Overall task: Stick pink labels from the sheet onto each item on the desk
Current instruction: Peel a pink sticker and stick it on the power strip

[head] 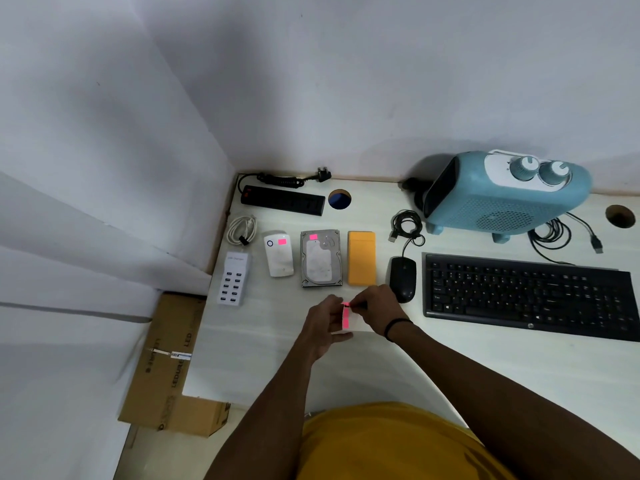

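Both hands met above the desk (263,358): the left hand (323,327) gripped the label sheet (346,318) upright, while the right hand (375,306) pinched its top edge. Just beyond the hands lay the hard drive (321,263) and the white adapter (278,259), each bearing 1 pink label, and the unlabelled orange case (361,258).

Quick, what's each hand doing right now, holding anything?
Left hand: holding the label sheet above the desk.
Right hand: fingertips pinching a pink label at the sheet's top edge.
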{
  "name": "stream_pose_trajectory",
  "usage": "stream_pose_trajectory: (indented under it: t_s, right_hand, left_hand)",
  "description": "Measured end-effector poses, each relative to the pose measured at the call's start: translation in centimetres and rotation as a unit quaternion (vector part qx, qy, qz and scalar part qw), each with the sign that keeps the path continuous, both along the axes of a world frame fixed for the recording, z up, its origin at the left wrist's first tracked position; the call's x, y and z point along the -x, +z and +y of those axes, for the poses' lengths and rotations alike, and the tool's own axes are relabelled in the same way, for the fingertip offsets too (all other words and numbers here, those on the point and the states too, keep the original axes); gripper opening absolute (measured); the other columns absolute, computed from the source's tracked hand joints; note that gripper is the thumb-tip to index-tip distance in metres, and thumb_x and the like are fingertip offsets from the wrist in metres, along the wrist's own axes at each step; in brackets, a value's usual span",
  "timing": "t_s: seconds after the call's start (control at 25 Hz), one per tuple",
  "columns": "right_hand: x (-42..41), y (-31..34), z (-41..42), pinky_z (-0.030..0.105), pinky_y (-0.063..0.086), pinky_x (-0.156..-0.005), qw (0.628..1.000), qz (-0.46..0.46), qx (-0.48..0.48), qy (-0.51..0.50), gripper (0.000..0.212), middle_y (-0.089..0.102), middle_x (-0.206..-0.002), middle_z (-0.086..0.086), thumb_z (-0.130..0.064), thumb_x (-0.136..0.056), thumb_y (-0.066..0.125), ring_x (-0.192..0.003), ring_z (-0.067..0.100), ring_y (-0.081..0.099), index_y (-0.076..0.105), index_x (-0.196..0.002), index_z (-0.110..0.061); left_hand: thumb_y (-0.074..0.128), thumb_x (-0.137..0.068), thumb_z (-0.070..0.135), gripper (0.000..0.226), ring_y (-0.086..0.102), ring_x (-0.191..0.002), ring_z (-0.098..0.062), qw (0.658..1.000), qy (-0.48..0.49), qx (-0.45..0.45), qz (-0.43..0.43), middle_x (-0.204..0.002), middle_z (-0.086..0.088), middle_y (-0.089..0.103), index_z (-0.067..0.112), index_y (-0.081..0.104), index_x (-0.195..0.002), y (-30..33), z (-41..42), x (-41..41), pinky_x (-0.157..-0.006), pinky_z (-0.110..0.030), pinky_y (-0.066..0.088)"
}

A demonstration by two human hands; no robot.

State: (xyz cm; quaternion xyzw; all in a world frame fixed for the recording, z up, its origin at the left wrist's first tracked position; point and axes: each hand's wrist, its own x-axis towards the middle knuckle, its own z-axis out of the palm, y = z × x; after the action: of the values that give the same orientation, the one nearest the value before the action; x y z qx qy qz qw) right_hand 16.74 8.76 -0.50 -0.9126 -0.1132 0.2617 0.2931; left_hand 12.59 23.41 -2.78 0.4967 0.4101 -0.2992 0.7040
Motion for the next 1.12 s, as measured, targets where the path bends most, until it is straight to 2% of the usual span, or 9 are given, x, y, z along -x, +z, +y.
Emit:
stream_pose_trajectory:
  t_s: [0.12,0.2,0.32,0.44,0.56,0.72,0.8,0.88,1.12]
  right_hand:
    - [0.1,0.1,0.0,0.019,0.051,-0.088,1.0,0.001,-0.007,-0.022,0.019,0.077,-0.102,0.008,-0.011,-0.089,0.068,-0.092,0.018,0.072,0.077,-0.106,-0.011]
    - [0.1,0.2,0.1,0.017,0.052,-0.086,0.998,0.008,-0.015,-0.058,0.019,0.077,-0.101,0.007,-0.011,-0.089,0.067,-0.09,0.017,0.072,0.078,-0.104,-0.011]
    - [0.0,0.5,0.6,0.022,0.055,-0.086,0.995,0.01,-0.016,-0.097,0.017,0.078,-0.095,0.006,-0.017,-0.089,0.068,-0.085,0.015,0.072,0.079,-0.099,-0.011]
    - [-0.1,0.7,1.1,0.013,0.049,-0.074,0.992,0.023,-0.013,-0.126,0.02,0.078,-0.088,0.003,-0.029,-0.087,0.073,-0.074,0.008,0.068,0.08,-0.095,-0.013]
    - [-0.2,0.8,1.1,0.008,0.044,-0.068,0.988,0.031,-0.017,-0.153,0.02,0.078,-0.084,0.002,-0.032,-0.083,0.077,-0.068,0.006,0.066,0.081,-0.09,-0.014]
    - [0.0,0.7,0.8,0.025,0.058,-0.079,0.984,0.042,-0.035,-0.171,0.014,0.078,-0.084,0.005,-0.022,-0.082,0.076,-0.076,0.012,0.072,0.081,-0.088,-0.01]
    - [0.1,0.5,0.5,0.034,0.06,-0.081,0.98,0.055,-0.044,-0.186,0.012,0.078,-0.082,0.007,-0.016,-0.082,0.074,-0.074,0.014,0.072,0.08,-0.086,-0.008]
    - [0.3,0.2,0.2,0.036,0.061,-0.08,0.978,0.065,-0.049,-0.191,0.012,0.077,-0.08,0.009,-0.014,-0.082,0.072,-0.072,0.016,0.073,0.08,-0.085,-0.006]
    - [0.9,0.5,-0.3,0.018,0.055,-0.077,0.981,0.074,-0.064,-0.167,0.024,0.078,-0.088,0.006,-0.029,-0.081,0.078,-0.078,0.011,0.072,0.08,-0.095,-0.009]
  left_hand:
    - [0.053,-0.1,0.022,0.024,0.071,-0.101,-0.033,0.999,-0.029,-0.028,-0.012,-0.104,-0.016,0.075,0.007,0.071,-0.102,0.1,0.1,-0.2,-0.086,-0.048,0.059]
    - [0.053,-0.101,0.02,0.024,0.071,-0.101,-0.032,0.998,-0.053,-0.036,-0.029,-0.106,-0.016,0.075,0.005,0.07,-0.107,0.0,0.2,-0.2,-0.086,-0.048,0.061]
    - [0.053,-0.103,0.024,0.027,0.072,-0.101,-0.03,0.99,-0.107,-0.067,-0.07,-0.111,-0.015,0.072,0.005,0.068,-0.113,-0.2,0.4,-0.4,-0.082,-0.046,0.063]
    - [0.058,-0.101,0.027,0.021,0.073,-0.097,-0.029,0.976,-0.14,-0.119,-0.113,-0.108,-0.015,0.072,0.01,0.07,-0.108,-0.3,0.6,-0.6,-0.078,-0.045,0.063]
    - [0.06,-0.1,0.024,0.014,0.072,-0.098,-0.028,0.959,-0.171,-0.171,-0.148,-0.105,-0.012,0.072,0.015,0.07,-0.103,-0.2,0.7,-0.7,-0.077,-0.047,0.064]
    - [0.06,-0.1,0.024,0.011,0.069,-0.102,-0.029,0.947,-0.191,-0.187,-0.177,-0.109,-0.011,0.071,0.018,0.069,-0.099,-0.2,0.8,-0.4,-0.074,-0.045,0.064]
    - [0.061,-0.099,0.022,0.011,0.068,-0.103,-0.028,0.946,-0.193,-0.188,-0.182,-0.109,-0.01,0.07,0.017,0.07,-0.101,-0.5,0.9,-0.2,-0.073,-0.048,0.064]
    - [0.061,-0.099,0.019,0.009,0.067,-0.103,-0.026,0.946,-0.193,-0.185,-0.182,-0.108,-0.009,0.07,0.017,0.07,-0.101,-0.7,1.0,0.0,-0.073,-0.049,0.064]
    - [0.063,-0.098,0.018,0.011,0.069,-0.101,-0.026,0.955,-0.183,-0.168,-0.164,-0.11,-0.009,0.071,0.016,0.071,-0.105,-0.7,0.6,0.3,-0.074,-0.046,0.064]
